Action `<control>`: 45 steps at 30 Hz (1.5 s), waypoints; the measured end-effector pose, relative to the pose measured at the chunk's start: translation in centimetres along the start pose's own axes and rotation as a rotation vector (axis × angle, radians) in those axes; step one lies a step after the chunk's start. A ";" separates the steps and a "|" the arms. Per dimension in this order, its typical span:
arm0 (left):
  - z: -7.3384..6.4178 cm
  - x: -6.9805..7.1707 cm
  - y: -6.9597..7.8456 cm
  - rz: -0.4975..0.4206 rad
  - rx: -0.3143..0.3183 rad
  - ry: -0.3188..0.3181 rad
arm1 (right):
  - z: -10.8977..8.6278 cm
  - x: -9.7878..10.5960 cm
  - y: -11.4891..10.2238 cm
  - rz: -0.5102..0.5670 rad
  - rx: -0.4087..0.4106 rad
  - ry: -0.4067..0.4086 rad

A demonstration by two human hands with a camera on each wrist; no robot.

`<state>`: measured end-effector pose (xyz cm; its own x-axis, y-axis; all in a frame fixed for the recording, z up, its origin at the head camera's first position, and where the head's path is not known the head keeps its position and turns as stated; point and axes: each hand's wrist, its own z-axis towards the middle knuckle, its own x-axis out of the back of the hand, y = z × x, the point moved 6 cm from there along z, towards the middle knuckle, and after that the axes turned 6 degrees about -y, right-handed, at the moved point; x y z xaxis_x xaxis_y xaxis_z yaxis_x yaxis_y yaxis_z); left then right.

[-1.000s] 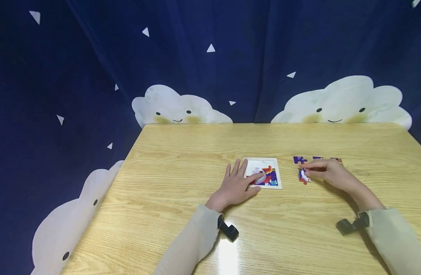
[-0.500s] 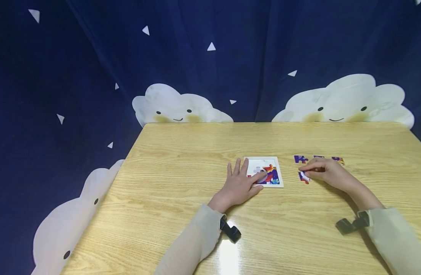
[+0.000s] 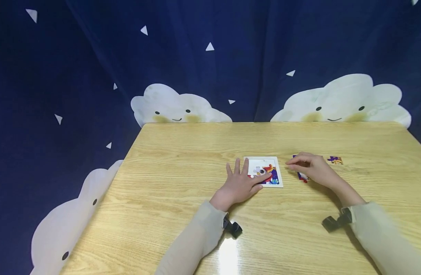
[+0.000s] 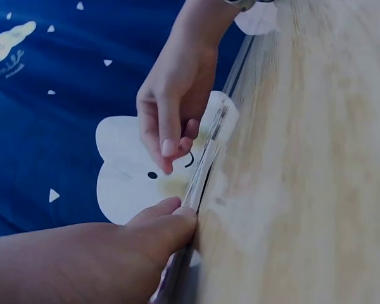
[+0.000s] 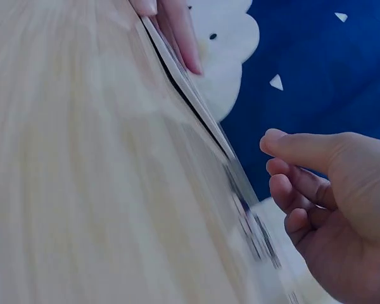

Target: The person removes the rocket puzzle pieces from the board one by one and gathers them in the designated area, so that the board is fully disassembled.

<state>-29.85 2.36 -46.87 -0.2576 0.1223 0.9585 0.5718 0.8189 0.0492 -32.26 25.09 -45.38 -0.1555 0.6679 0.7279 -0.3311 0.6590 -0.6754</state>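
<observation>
A small jigsaw puzzle in a white frame (image 3: 280, 175) lies on the table, partly filled with colourful pieces. My left hand (image 3: 235, 190) rests on its left side with fingers spread, the index finger reaching across the picture and the thumb at the near edge. To the right, my right hand (image 3: 313, 170) hovers over loose pieces, thumb and index finger apart and the other fingers loosely curled. In the right wrist view, nothing shows between the fingers of the right hand (image 5: 342, 196). A red, white and purple piece (image 3: 302, 177) is partly hidden under that hand.
Another loose jigsaw piece (image 3: 335, 160) lies right of the right hand, and a purple one (image 3: 294, 156) shows just behind its fingers. A dark blue curtain (image 3: 183, 49) with smiling clouds hangs behind the wooden table (image 3: 183, 149).
My right hand has come away from the red, white and purple piece, moving left and slightly up. The left index finger has slid right across the picture, uncovering a printed eye.
</observation>
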 end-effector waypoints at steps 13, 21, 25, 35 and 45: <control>0.3 0.1 0.0 0.021 0.024 -0.048 | 4.2 -3.7 -2.9 0.018 0.055 -0.095; 0.4 0.3 0.0 0.049 0.037 -0.057 | 5.7 -5.1 -3.4 -0.022 0.024 -0.211; 0.4 0.2 -0.1 0.064 0.042 -0.055 | 6.1 -5.3 -3.6 -0.026 0.013 -0.254; 0.5 0.1 -0.1 0.034 0.042 -0.059 | 5.5 -5.2 -3.4 0.155 -0.048 -0.308; 0.3 0.2 0.0 0.028 0.036 -0.052 | 4.7 -5.1 -3.5 0.225 0.015 -0.284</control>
<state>-30.14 2.59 -46.79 -0.2827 0.1735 0.9434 0.5512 0.8343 0.0117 -34.72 17.76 -46.19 -0.4780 0.6712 0.5665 -0.2722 0.5000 -0.8221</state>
